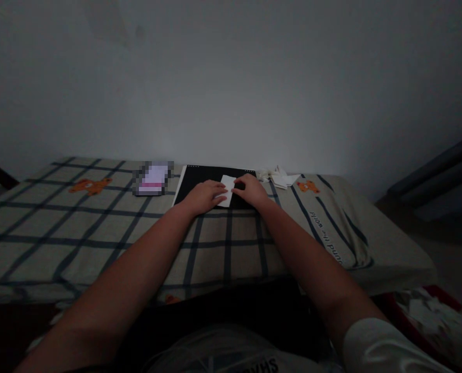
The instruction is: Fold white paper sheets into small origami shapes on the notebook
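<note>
Two hands flat on white paper, mid black pad on checked bedsheet. L hand & R hand open, pressing, nothing clasped. Risk: soft bed, uneven press, so paper may slip or skew.

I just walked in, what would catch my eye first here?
The left hand and right hand meet on a small white paper lying on a black pad. Around it spreads a checked sheet, with folded white scraps beside the pad's far corner.
</note>
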`<control>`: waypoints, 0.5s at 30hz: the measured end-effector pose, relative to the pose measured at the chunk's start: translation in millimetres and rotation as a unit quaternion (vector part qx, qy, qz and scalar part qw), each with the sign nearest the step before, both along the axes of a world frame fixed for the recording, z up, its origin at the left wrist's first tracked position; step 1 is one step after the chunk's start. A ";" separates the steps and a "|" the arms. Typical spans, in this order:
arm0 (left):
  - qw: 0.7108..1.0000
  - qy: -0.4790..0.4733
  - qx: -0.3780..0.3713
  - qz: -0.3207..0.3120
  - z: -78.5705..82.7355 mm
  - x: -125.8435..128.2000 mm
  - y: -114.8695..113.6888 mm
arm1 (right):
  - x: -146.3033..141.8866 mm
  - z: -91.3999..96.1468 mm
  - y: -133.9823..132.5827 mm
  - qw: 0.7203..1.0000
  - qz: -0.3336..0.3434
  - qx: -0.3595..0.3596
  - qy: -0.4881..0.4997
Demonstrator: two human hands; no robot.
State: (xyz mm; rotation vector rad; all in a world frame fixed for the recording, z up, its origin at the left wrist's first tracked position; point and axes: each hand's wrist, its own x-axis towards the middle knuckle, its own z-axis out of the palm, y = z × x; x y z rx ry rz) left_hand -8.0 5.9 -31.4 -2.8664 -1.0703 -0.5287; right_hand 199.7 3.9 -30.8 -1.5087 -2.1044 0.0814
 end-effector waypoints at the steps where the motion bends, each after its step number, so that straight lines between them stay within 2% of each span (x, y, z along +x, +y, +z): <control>1: 1.000 0.004 0.001 0.001 0.3 -0.2 -0.4 | 1.4 -0.7 -0.1 0.999 0.024 0.018 -0.022; 4: 1.000 0.019 0.003 0.002 1.8 0.3 -3.2 | 3.7 -3.3 -0.5 0.995 0.064 0.008 -0.080; 7: 0.999 0.047 -0.007 0.003 2.2 1.5 -5.7 | 4.6 -4.2 -1.0 0.991 0.062 -0.029 -0.111; 15: 0.994 0.099 -0.046 0.030 -0.8 3.7 -7.1 | 9.7 0.1 -1.8 0.988 0.070 -0.073 -0.118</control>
